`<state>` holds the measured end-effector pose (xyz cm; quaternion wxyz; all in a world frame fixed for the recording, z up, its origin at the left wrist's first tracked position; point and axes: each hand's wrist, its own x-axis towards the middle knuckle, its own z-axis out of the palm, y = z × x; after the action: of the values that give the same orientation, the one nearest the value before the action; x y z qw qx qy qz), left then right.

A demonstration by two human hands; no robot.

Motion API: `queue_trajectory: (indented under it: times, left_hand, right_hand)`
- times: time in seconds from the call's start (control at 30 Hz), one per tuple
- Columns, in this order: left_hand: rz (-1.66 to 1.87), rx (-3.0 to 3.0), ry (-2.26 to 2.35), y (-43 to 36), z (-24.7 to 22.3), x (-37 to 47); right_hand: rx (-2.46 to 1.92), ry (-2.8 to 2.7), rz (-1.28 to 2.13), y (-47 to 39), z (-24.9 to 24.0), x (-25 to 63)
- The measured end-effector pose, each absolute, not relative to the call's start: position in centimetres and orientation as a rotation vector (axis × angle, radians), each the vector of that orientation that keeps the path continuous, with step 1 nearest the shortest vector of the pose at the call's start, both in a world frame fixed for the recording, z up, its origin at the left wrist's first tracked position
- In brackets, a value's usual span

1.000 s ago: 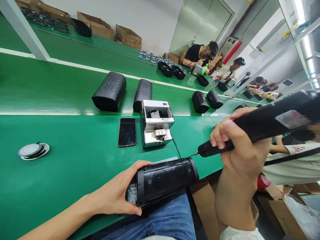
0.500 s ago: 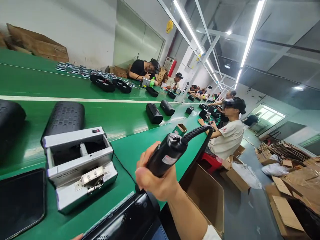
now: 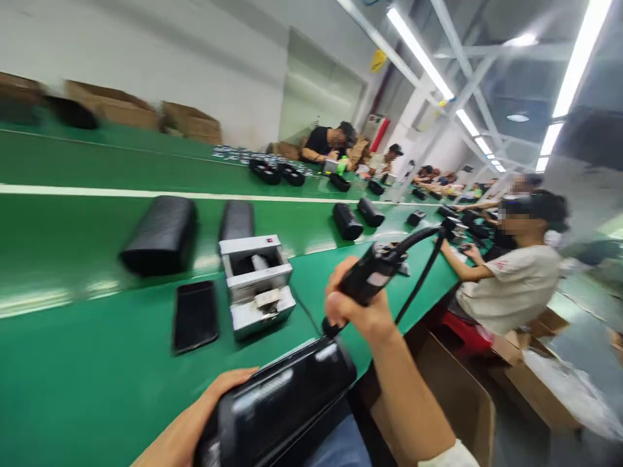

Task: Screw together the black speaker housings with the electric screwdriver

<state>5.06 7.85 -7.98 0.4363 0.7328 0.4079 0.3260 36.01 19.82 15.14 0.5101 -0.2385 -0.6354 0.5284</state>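
Observation:
My right hand (image 3: 357, 308) is wrapped round a black corded electric screwdriver (image 3: 367, 275), its tip end pointing down at the far end of a glossy black speaker-like housing (image 3: 287, 402). Whether the tip touches the housing is hidden. My left hand (image 3: 209, 405) grips the near left side of that housing, which lies tilted at the table's front edge. Beyond it stands a white metal box-shaped device (image 3: 257, 282) with an open top slot and a small red switch. Left of the device a black phone (image 3: 195, 316) lies flat on the green table (image 3: 97, 370).
Black rounded housings (image 3: 163, 233) stand on the green belt (image 3: 292, 227) behind. At the right, a person in a light shirt (image 3: 520, 285) sits at the table. An open cardboard box (image 3: 467, 389) is below the table edge. More people sit farther back.
The view has swung left, so things appear farther right and smaller. My left hand and more of the black housing have come into sight. The screwdriver is still in my right hand.

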Motion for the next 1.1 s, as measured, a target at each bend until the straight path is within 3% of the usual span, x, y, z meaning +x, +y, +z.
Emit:
queue_trajectory:
  times: [0.13, 0.3, 0.57, 1.1]
  left_hand:
    - [0.76, 1.856, 0.996, 6.5, -5.1, 5.2]
    - [0.752, 1.955, 0.976, 7.0, -5.2, 5.1]
    - [0.753, 1.956, 0.944, 7.0, -5.0, 4.9]
    - [0.776, 1.91, 0.907, 7.1, -4.5, 5.0]
  right_hand:
    - [-0.273, -1.635, 1.153, 19.3, 19.2, 36.0]
    - [-0.264, -1.419, 0.906, 18.8, 22.2, 32.0]
    - [-0.491, -1.389, 0.837, 22.7, 19.5, 25.5]
    - [-0.529, -1.358, 0.831, 24.0, 19.0, 24.7]
